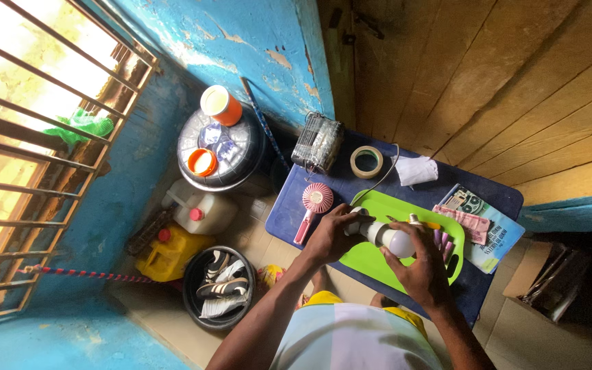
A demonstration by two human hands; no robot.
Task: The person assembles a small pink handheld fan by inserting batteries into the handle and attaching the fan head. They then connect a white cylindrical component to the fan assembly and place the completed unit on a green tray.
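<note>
Both of my hands hold a white light bulb over a bright green tray on a dark blue table. My left hand grips the bulb's base end. My right hand closes around the rounded glass end. A yellow-handled tool lies on the tray just behind my right hand, partly hidden. Small purple pieces sit at the tray's right side.
On the table are a pink hand fan, a tape roll, a white cloth, a wire cage, a book and banknotes. Jerrycans, a shoe-filled bucket and a lidded drum crowd the floor at left.
</note>
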